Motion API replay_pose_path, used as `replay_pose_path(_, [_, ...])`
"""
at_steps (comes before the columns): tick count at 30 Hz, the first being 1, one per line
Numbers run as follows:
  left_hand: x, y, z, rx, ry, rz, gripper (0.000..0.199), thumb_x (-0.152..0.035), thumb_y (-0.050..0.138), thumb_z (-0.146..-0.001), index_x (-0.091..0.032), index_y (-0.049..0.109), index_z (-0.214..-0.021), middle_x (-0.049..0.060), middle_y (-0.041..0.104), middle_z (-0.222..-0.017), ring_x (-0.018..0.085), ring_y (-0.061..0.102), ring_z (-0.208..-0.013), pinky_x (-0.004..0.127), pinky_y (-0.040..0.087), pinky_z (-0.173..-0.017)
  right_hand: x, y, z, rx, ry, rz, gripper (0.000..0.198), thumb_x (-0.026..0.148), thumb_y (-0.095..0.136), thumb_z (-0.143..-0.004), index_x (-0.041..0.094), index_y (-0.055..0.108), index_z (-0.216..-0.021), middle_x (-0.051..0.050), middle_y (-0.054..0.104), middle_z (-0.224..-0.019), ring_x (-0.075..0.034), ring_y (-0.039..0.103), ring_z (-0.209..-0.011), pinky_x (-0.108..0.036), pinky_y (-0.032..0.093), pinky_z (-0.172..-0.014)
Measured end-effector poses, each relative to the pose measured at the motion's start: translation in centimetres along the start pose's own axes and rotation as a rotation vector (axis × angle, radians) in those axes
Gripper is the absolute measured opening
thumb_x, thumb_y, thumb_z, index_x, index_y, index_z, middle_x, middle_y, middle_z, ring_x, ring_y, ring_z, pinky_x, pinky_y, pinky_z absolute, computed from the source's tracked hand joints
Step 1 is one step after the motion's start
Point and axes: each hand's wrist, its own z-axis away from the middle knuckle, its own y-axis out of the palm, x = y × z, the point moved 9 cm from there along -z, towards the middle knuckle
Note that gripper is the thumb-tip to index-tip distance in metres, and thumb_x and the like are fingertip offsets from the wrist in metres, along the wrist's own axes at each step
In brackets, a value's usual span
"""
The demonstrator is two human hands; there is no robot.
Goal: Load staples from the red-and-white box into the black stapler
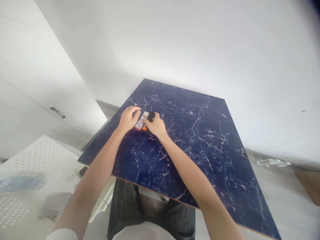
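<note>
On the blue marbled tabletop lies a small, flat, white printed box with a reddish lower edge. My right hand is closed around a small black object with an orange patch, at the right side of the box. Its rounded black end pokes out past my fingers, and its exact kind is too small to make out. My left hand rests just left of the box, fingers loosely curved and thumb apart, with nothing visible in its grasp. Whether it touches the box cannot be told.
To the left stands a white perforated plastic surface with a clear plastic bottle lying on it. A white cabinet door with a dark handle is beyond. Another clear bottle lies on the floor at right. White wall rises behind the table.
</note>
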Motion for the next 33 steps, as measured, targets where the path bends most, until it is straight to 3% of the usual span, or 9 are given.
replay_pose_path(3, [2.0,0.8,0.2,0.275,-0.075,0.078,0.036,-0.037,0.057,-0.095,-0.025,0.072,-0.125,0.007,0.070,-0.136,0.028,0.065,-0.126,0.045,0.050,-0.112,0.6,0.6,-0.9,-0.047,-0.039,-0.081,0.057,0.056,0.059,-0.097,0.018,0.056,-0.139,-0.017,0.074,-0.118,-0.036,0.070,-0.118,-0.053,0.052,-0.106])
replay_pose_path(6, [2.4,1.6,1.0,0.508,-0.087,0.076,0.060,-0.050,0.071,-0.087,-0.031,0.064,-0.144,0.008,0.050,-0.162,0.037,0.042,-0.152,0.054,0.038,-0.124,-0.9,-0.8,-2.6,-0.112,-0.059,-0.149,0.046,0.052,0.050,-0.102,0.019,0.063,-0.132,-0.016,0.072,-0.123,-0.034,0.064,-0.128,-0.056,0.044,-0.115])
replay_pose_path(8, [2.3,2.1,1.5,0.615,-0.105,0.050,0.080,-0.060,0.076,-0.082,-0.035,0.054,-0.154,0.007,0.037,-0.171,0.040,0.029,-0.160,0.060,0.032,-0.126,-2.1,-0.6,-3.8,-0.035,-0.075,-0.193,0.042,0.050,0.044,-0.105,0.021,0.070,-0.121,-0.013,0.075,-0.120,-0.029,0.067,-0.122,-0.051,0.049,-0.112])
replay_pose_path(11, [2.5,2.3,2.0,0.698,-0.165,0.004,0.091,-0.069,0.078,-0.079,-0.037,0.047,-0.159,0.007,0.026,-0.176,0.043,0.024,-0.161,0.064,0.032,-0.124,-3.3,0.9,-5.1,0.100,-0.097,-0.248,0.048,0.052,0.039,-0.107,0.023,0.077,-0.107,-0.007,0.079,-0.104,-0.023,0.075,-0.103,-0.042,0.058,-0.099])
replay_pose_path(15, [3.1,2.1,2.1,0.705,-0.234,-0.054,0.096,-0.071,0.079,-0.075,-0.038,0.046,-0.159,0.008,0.022,-0.177,0.045,0.019,-0.162,0.067,0.030,-0.124,-4.1,1.9,-6.2,0.124,-0.106,-0.303,0.050,0.054,0.041,-0.107,0.022,0.079,-0.104,-0.007,0.080,-0.099,-0.022,0.076,-0.093,-0.037,0.061,-0.091])
replay_pose_path(21, [1.5,2.1,2.0,0.683,-0.103,-0.015,0.091,-0.072,0.079,-0.076,-0.035,0.053,-0.155,0.007,0.030,-0.174,0.043,0.014,-0.163,0.067,0.026,-0.127,-4.3,0.4,-7.4,0.057,-0.166,-0.197,0.026,0.025,0.055,-0.094,0.022,0.078,-0.106,-0.005,0.079,-0.101,-0.019,0.075,-0.090,-0.036,0.059,-0.094])
replay_pose_path(25, [-0.5,2.5,1.9,0.646,-0.011,-0.055,0.048,-0.058,0.081,-0.079,-0.029,0.077,-0.117,0.006,0.044,-0.166,0.045,0.025,-0.158,0.066,0.031,-0.124,-4.2,-1.5,-7.4,0.023,-0.231,-0.085,0.034,0.015,0.049,-0.089,0.023,0.078,-0.104,-0.004,0.078,-0.100,-0.020,0.073,-0.091,-0.039,0.057,-0.097])
replay_pose_path(27, [-1.1,2.2,1.6,0.575,0.038,-0.082,0.028,-0.049,0.080,-0.081,-0.025,0.079,-0.095,0.007,0.054,-0.156,0.043,0.035,-0.152,0.063,0.036,-0.122,-3.7,-2.1,-7.0,0.047,-0.301,-0.030,0.037,0.010,0.046,-0.085,0.023,0.078,-0.099,-0.004,0.077,-0.104,-0.021,0.072,-0.098,-0.039,0.054,-0.101])
replay_pose_path(33, [-0.6,1.3,0.9,0.451,0.110,-0.128,0.015,-0.031,0.075,-0.080,-0.024,0.078,-0.093,0.009,0.066,-0.141,0.038,0.049,-0.140,0.059,0.042,-0.118,-1.0,-2.4,-4.7,0.258,-0.558,0.159,0.035,0.004,0.053,-0.075,0.024,0.078,-0.089,-0.005,0.076,-0.106,-0.025,0.068,-0.106,-0.036,0.049,-0.103])
